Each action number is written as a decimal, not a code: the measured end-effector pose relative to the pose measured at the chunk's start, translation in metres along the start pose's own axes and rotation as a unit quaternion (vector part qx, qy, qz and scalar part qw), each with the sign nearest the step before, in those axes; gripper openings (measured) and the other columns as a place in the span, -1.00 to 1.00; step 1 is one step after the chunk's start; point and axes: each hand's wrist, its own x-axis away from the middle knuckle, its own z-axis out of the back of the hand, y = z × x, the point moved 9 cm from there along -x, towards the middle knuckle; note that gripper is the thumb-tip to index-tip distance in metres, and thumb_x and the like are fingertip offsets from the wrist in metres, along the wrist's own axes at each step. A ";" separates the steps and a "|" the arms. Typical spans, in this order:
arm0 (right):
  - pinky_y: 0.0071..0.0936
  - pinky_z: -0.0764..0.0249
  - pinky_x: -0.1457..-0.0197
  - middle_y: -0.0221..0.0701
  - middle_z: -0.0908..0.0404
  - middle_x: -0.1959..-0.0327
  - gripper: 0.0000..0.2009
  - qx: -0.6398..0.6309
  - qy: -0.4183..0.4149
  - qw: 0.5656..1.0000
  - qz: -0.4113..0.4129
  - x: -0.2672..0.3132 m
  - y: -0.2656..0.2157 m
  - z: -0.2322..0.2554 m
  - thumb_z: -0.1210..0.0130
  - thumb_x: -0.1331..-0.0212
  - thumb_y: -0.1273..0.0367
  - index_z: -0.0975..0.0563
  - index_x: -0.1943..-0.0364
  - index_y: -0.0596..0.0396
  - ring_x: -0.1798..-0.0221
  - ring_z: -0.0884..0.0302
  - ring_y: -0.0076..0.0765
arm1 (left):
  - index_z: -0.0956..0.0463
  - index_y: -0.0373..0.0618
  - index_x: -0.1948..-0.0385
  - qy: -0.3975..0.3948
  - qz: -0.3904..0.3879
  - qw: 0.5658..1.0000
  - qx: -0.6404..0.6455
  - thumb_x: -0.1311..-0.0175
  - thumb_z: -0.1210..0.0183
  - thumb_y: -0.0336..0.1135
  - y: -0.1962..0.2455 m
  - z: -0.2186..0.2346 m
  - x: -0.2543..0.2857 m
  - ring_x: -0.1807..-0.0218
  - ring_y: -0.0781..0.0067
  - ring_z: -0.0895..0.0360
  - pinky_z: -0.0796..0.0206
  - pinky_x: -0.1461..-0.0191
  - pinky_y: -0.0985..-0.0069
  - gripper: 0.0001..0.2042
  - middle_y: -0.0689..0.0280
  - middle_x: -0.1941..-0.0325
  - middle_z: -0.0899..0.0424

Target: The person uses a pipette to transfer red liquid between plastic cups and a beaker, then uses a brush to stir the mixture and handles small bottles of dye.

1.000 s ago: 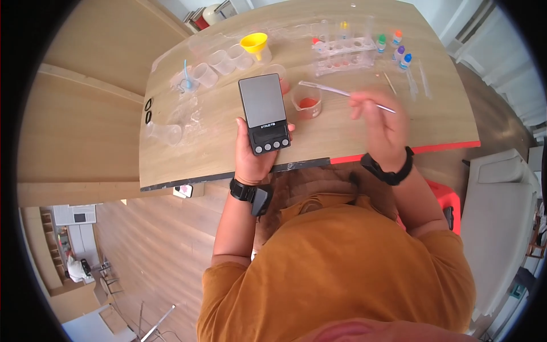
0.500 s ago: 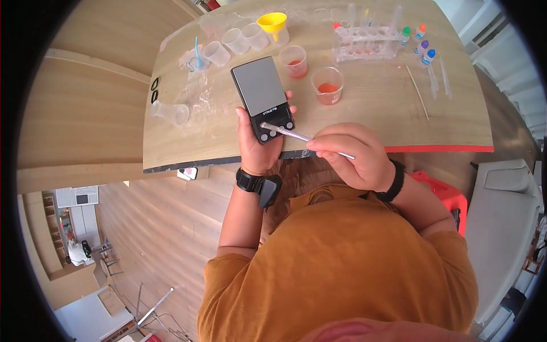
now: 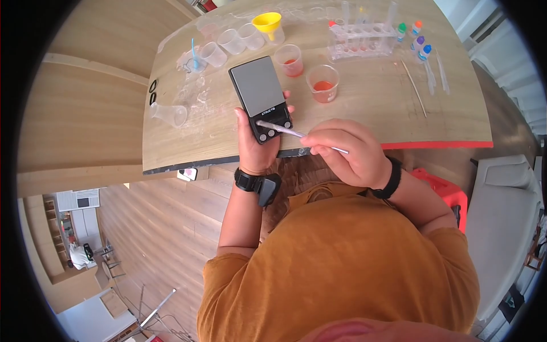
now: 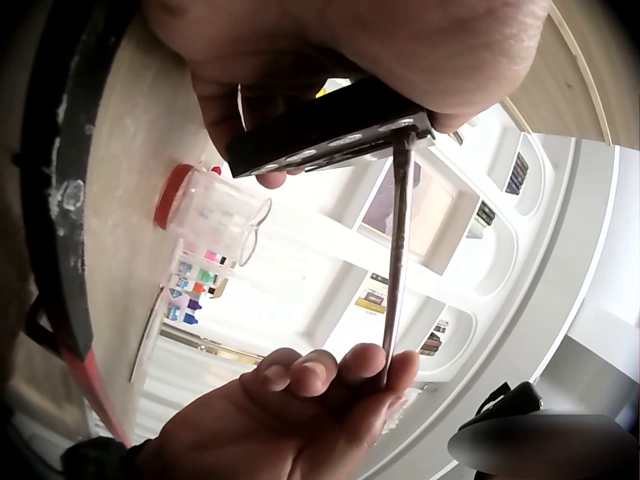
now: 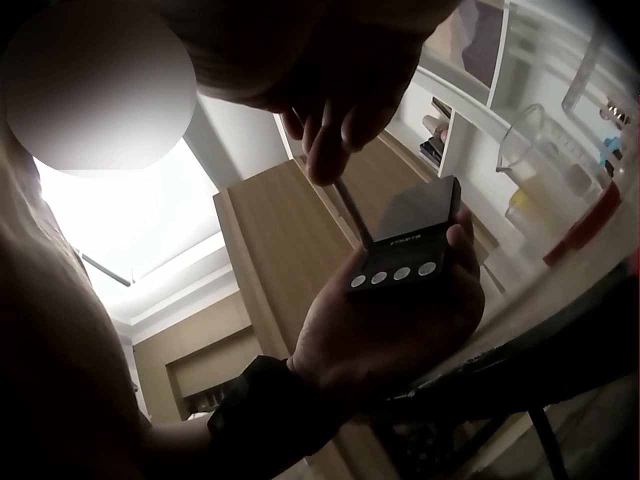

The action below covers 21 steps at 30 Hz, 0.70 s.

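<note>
My left hand (image 3: 255,149) holds a black pocket scale (image 3: 256,88) from below, thumb along one edge and fingertips round the other. The scale is tilted above the table's front edge, its grey plate bare and several round buttons along the near end. In my right hand (image 3: 348,153), thumb and fingers pinch a slim silvery rod (image 3: 288,131) with a slightly widened end. That end is at the scale's display, near the leftmost button; the left wrist view shows the rod (image 4: 398,230) meeting the scale's edge. Behind the scale stand two cups of red liquid, a beaker (image 3: 322,91) and a cup (image 3: 292,67).
Plastic cups (image 3: 231,43) and a yellow funnel (image 3: 266,23) stand at the back left. A test tube rack (image 3: 362,48) and several dropper bottles (image 3: 425,52) are at the back right. A thin stick (image 3: 414,88) and a clear flask (image 3: 170,114) lie on the table.
My right hand has brought the rod from above the beaker down and left to the scale's display. Over the last half second both hands have barely moved.
</note>
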 end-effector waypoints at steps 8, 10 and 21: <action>-0.30 -0.56 0.22 -0.36 -0.75 0.15 -0.83 0.003 -0.006 1.000 -0.006 0.000 0.002 0.001 -0.23 -0.38 0.51 -0.69 0.02 0.01 0.23 -0.68 -0.18 | -0.32 -0.11 -0.51 -0.017 -0.001 1.000 0.007 -0.60 0.34 0.46 -0.001 0.002 0.000 -0.20 0.08 -0.68 -0.50 -0.20 0.17 -0.17 -0.04 -0.40 -0.58; -0.29 -0.56 0.23 -0.36 -0.74 0.16 -0.84 0.011 0.010 1.000 -0.004 0.001 0.002 0.005 -0.24 -0.37 0.51 -0.69 0.03 0.02 0.24 -0.68 -0.18 | -0.32 -0.11 -0.51 -0.017 0.002 1.000 0.006 -0.60 0.34 0.46 -0.002 0.002 0.000 -0.20 0.08 -0.68 -0.50 -0.20 0.17 -0.17 -0.04 -0.40 -0.58; -0.32 -0.53 0.26 -0.39 -0.75 0.16 -0.83 0.004 0.013 1.000 0.004 0.003 -0.001 0.009 -0.23 -0.34 0.53 -0.69 0.05 0.03 0.30 -0.64 -0.20 | -0.32 -0.11 -0.50 -0.005 -0.010 1.000 -0.006 -0.59 0.27 0.46 0.001 0.001 0.000 -0.14 0.06 -0.68 -0.54 -0.15 0.19 -0.18 -0.05 -0.37 -0.58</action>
